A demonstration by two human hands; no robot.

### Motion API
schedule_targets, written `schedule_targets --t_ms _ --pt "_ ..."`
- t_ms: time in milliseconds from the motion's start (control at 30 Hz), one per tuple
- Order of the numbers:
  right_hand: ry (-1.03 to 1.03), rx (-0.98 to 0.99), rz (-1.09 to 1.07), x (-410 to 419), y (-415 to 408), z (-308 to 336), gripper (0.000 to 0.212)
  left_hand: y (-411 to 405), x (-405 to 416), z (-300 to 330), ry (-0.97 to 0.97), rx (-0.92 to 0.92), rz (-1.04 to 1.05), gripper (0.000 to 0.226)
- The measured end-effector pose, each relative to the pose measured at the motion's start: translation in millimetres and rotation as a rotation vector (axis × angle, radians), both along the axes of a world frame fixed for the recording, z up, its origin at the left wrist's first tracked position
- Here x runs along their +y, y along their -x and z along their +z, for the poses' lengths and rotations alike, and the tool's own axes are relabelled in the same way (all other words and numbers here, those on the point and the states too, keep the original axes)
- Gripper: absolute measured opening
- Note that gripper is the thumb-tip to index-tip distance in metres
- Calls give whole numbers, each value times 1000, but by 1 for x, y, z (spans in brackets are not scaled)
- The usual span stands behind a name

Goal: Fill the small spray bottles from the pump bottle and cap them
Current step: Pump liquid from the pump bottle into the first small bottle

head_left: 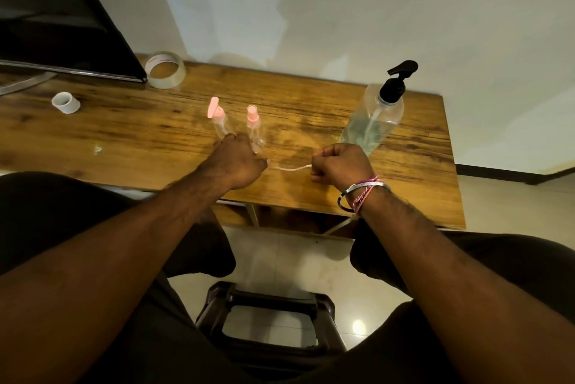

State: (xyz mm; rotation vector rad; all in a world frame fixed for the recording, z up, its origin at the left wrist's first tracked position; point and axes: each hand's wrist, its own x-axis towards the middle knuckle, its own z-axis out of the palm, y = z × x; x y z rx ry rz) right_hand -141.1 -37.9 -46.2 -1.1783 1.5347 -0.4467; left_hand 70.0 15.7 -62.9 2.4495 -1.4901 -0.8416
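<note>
Two small clear bottles stand mid-table: one with a pink pump top [217, 117] on the left and a pink-capped spray bottle [253, 122] beside it. My left hand [239, 161] is curled just in front of them, around what looks like a third small clear bottle, mostly hidden by my fingers. My right hand [339, 164] is closed on a spray cap whose thin white dip tube [291, 168] sticks out leftward toward my left hand. The large clear pump bottle [375, 117] with a black pump head stands at the right, partly full.
A clear tape roll [165, 69] and a small white tape roll [66, 102] lie at the back left of the wooden table [124, 135], near a dark monitor [62, 16]. A dark stool [270, 318] stands between my knees.
</note>
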Motion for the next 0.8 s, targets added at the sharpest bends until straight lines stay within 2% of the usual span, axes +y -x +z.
schedule_targets --t_ms 133,267,433,800 --pt "-9 83 122 0 2 -2 12 13 1 1 74 116 -61 35" --pt "86 238 312 0 4 -4 17 21 0 1 81 120 -103 41" --pt "246 340 519 1 5 -18 24 27 -2 1 77 100 -125 37" --pt "423 443 755 7 2 -30 23 27 -3 -1 89 90 -156 43"
